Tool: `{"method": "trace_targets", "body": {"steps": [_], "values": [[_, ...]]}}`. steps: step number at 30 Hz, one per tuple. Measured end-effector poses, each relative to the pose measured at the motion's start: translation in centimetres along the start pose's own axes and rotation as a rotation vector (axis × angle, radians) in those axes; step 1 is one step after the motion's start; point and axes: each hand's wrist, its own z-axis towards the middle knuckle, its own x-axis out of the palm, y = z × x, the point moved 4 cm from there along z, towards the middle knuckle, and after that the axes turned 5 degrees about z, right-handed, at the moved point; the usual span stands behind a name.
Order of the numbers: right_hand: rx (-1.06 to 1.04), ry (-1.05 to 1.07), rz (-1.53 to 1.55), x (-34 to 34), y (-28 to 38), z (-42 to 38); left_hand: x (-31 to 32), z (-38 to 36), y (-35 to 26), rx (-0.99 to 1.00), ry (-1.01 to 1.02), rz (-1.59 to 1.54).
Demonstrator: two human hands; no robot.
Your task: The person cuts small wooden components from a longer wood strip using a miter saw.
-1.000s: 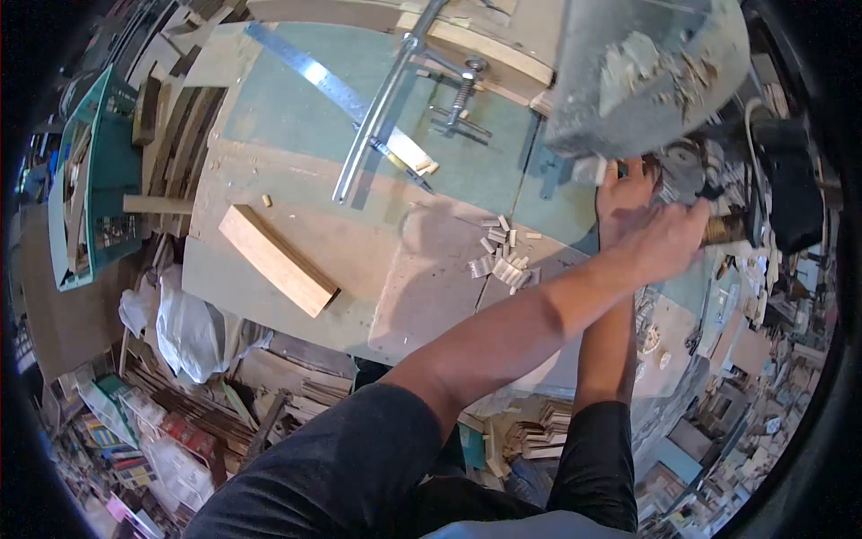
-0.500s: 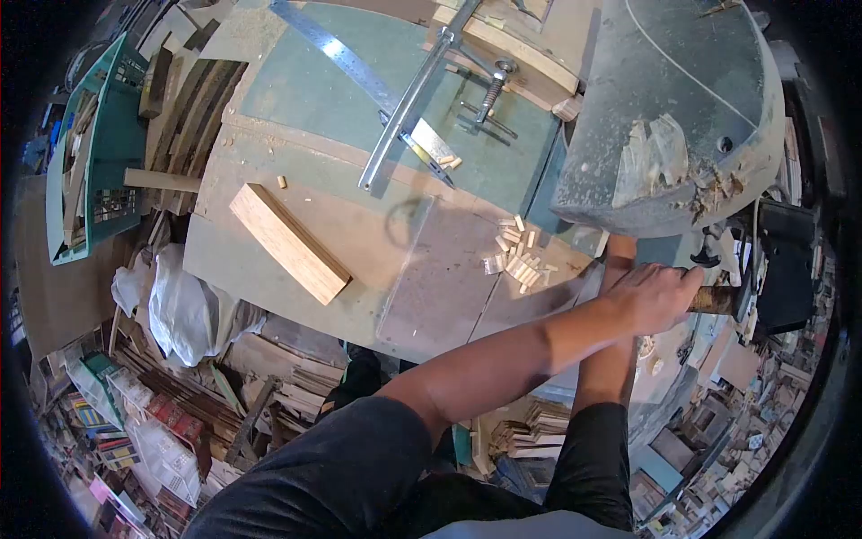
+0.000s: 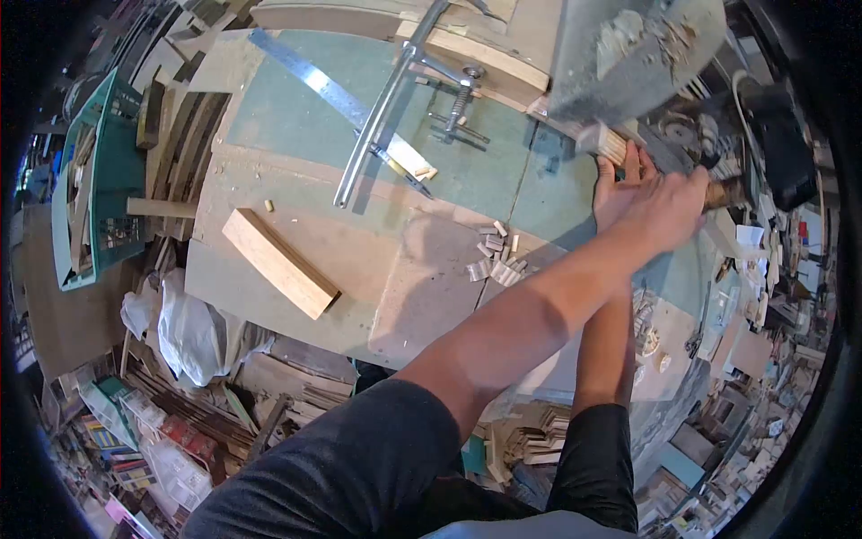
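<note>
"Can you read anything from here?"
"Not a word. I can't make out figures on that shiny metal strip."
"And the colourful stack down there?"
"Too small to read."

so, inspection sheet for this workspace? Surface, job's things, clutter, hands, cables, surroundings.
Surface: tan-and-green worktable, pieces strewn on it
Job's things: striped wood piece; brown handle
Clutter: short dowels in a pile; steel ruler; F-clamp; curved wood block
Left hand: closed on the brown handle
Right hand: fingers at the striped wood piece; grip unclear
Cables: none clearly seen
Surroundings: green crate of wood scraps; white plastic bag
</note>
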Motion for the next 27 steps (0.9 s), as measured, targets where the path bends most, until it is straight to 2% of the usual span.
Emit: {"method": "trace_targets", "body": {"steps": [1, 3, 5, 6, 8, 10, 12, 14, 15, 17, 20, 21, 25, 27], "values": [[0.006, 0.056, -0.048, 0.6, -0.3, 0.1, -0.8, 0.7, -0.2, -0.118, 0.108, -0.061], [0.027, 0.109, -0.097, 2.5, -1.0, 0.1, -0.8, 2.0, 0.0, -0.112, 0.108, -0.060], [-0.063, -0.146, 0.123, 4.1, -1.6, -0.6, -1.2, 2.8, 0.3, -0.126, 0.119, -0.042], [-0.047, -0.150, 0.120, 4.0, -2.0, -0.7, -1.1, 2.5, 0.8, -0.119, 0.134, -0.039], [-0.010, -0.119, 0.189, 3.5, -2.3, -0.5, -1.6, 1.1, 2.5, 0.005, -0.036, 0.238], [0.037, -0.088, 0.259, 2.3, -1.8, -0.4, -4.0, -1.3, 4.7, 0.011, -0.066, 0.390], [0.084, -0.053, 0.330, 1.2, -1.3, -0.7, -5.7, -3.9, 7.5, 0.047, -0.275, 0.684], [0.154, -0.052, 0.347, 0.8, -0.9, -0.5, -7.4, -5.7, 8.8, 0.033, -0.291, 0.901], [0.153, -0.061, 0.332, 0.8, -0.8, -0.6, -8.3, -6.5, 8.8, 0.041, -0.280, 0.900], [0.148, -0.070, 0.333, 0.8, -0.8, -0.6, -9.4, -7.4, 9.0, -0.058, -0.118, 0.770], [0.102, -0.095, 0.313, 1.0, -1.0, -0.6, -10.1, -8.4, 9.6, -0.082, -0.156, 0.706], [0.108, -0.090, 0.311, 1.1, -1.0, -0.7, -10.2, -8.5, 9.4, -0.008, -0.235, 0.765], [0.121, -0.107, 0.332, 1.3, -0.9, -0.9, -10.2, -8.1, 10.6, 0.000, -0.193, 0.740], [0.127, -0.112, 0.342, 1.3, -1.1, -0.9, -10.5, -8.3, 11.3, 0.027, 0.022, 0.607]]}}
